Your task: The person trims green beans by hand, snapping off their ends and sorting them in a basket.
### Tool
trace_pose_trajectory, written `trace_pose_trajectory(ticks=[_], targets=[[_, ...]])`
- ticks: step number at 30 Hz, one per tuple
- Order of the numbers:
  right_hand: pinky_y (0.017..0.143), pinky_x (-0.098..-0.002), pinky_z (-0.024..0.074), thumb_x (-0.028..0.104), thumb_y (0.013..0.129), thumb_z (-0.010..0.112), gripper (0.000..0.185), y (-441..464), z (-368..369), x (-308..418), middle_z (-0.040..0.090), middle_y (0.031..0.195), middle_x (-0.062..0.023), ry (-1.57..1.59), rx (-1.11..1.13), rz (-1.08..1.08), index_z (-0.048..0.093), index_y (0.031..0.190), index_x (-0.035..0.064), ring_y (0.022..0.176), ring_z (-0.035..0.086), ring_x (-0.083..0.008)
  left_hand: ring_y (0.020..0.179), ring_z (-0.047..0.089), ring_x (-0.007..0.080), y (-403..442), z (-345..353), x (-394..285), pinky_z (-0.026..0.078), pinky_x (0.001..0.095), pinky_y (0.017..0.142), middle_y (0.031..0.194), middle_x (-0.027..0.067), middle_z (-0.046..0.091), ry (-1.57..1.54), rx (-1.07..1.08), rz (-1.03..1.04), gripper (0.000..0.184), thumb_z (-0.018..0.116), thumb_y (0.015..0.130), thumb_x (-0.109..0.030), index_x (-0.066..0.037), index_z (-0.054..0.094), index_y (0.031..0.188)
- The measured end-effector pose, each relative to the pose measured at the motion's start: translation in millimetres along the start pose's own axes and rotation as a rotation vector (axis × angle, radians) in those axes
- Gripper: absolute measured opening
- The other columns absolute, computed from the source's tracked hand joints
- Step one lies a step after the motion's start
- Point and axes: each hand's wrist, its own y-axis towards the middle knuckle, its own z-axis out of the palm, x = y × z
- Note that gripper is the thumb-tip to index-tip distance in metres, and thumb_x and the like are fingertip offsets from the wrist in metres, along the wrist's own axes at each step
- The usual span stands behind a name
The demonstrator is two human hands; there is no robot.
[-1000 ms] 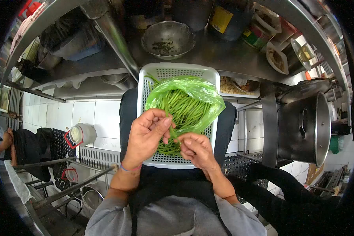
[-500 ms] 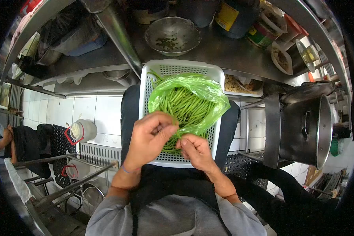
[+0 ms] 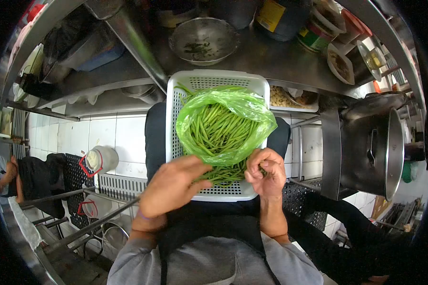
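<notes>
A white plastic basket (image 3: 171, 123) rests across my lap. In it sits a green plastic bag (image 3: 185, 121), its mouth open on a heap of long green beans (image 3: 223, 128). Cut or shorter-looking beans (image 3: 226, 175) lie in the basket in front of the bag. My left hand (image 3: 176, 184) hovers over the basket's near left part, slightly blurred, thumb and fingers apart. At the near right rim, my right hand (image 3: 267, 172) is closed with fingers curled in. Whatever it pinches is too hidden to name.
A metal bowl (image 3: 204, 42) with green scraps stands on the steel shelf (image 3: 147, 95) ahead. To the right is a large steel pot (image 3: 373, 154). On the left floor stands a white tub (image 3: 102, 159) with a red handle. Another person (image 3: 33, 175) is at far left.
My hands have moved apart: the left came down and nearer me, the right shifted right. Their earlier pinch together over the bag's near edge has ended, and the left fingers have spread.
</notes>
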Motion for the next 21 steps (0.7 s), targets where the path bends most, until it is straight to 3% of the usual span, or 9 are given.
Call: trace_pose_trajectory(ticks=[2, 5, 9, 10, 17, 21], targets=[[0.044, -0.0245, 0.0268, 0.002, 0.085, 0.043, 0.013, -2, -2, 6, 0.05, 0.076, -0.0119, -0.036, -0.057, -0.023, 0.054, 0.084, -0.0048, 0.054, 0.032, -0.009, 0.073, 0.066, 0.0306, 8, 3, 8, 0.052, 0.0398, 0.066, 0.084, 0.015, 0.066, -0.011, -0.172, -0.115, 0.017, 0.075, 0.085, -0.011, 0.0, 0.072, 0.096], [0.044, -0.0257, 0.0266, 0.009, 0.088, 0.048, 0.014, -2, -2, 7, 0.049, 0.075, -0.0118, -0.02, -0.052, -0.015, 0.052, 0.082, -0.0028, 0.053, 0.034, -0.0106, 0.073, 0.066, 0.0312, 35, 7, 28, 0.051, 0.0405, 0.065, 0.082, 0.0154, 0.065, 0.17, -0.385, -0.204, 0.014, 0.075, 0.084, -0.011, 0.0, 0.072, 0.093], [0.045, -0.0255, 0.0283, 0.028, 0.098, 0.048, 0.031, -5, 3, 3, 0.048, 0.076, -0.0111, -0.095, -0.006, 0.012, 0.051, 0.083, 0.0, 0.054, 0.033, -0.0102, 0.072, 0.064, 0.0327, 59, 22, 45, 0.051, 0.0415, 0.065, 0.079, 0.0146, 0.064, 0.324, -0.437, -0.248, 0.016, 0.077, 0.083, -0.014, 0.0, 0.07, 0.088], [0.045, -0.0251, 0.0284, 0.039, 0.102, 0.045, 0.042, -6, 4, 3, 0.048, 0.076, -0.0108, -0.157, 0.006, 0.013, 0.049, 0.083, 0.0018, 0.054, 0.032, -0.0099, 0.072, 0.064, 0.0331, 63, 25, 42, 0.05, 0.0419, 0.065, 0.078, 0.0143, 0.063, 0.345, -0.425, -0.266, 0.017, 0.077, 0.083, -0.015, 0.0, 0.07, 0.087], [0.044, -0.0254, 0.0278, 0.035, 0.106, 0.042, 0.044, -7, 1, 0, 0.045, 0.073, -0.0065, -0.109, -0.035, 0.063, 0.045, 0.075, 0.0046, 0.053, 0.031, -0.0083, 0.068, 0.064, 0.0313, 50, 16, 33, 0.05, 0.0398, 0.062, 0.077, 0.0138, 0.064, 0.362, -0.409, -0.258, 0.013, 0.076, 0.081, -0.011, 0.0, 0.069, 0.082], [0.043, -0.0242, 0.0271, 0.033, 0.108, 0.045, 0.044, -6, 6, -1, 0.041, 0.064, -0.0012, -0.22, -0.09, 0.097, 0.045, 0.073, 0.0066, 0.049, 0.028, -0.0072, 0.062, 0.064, 0.0284, 29, -1, 3, 0.051, 0.0377, 0.06, 0.078, 0.0131, 0.068, 0.149, -0.418, -0.331, 0.01, 0.073, 0.08, -0.006, 0.002, 0.067, 0.083]])
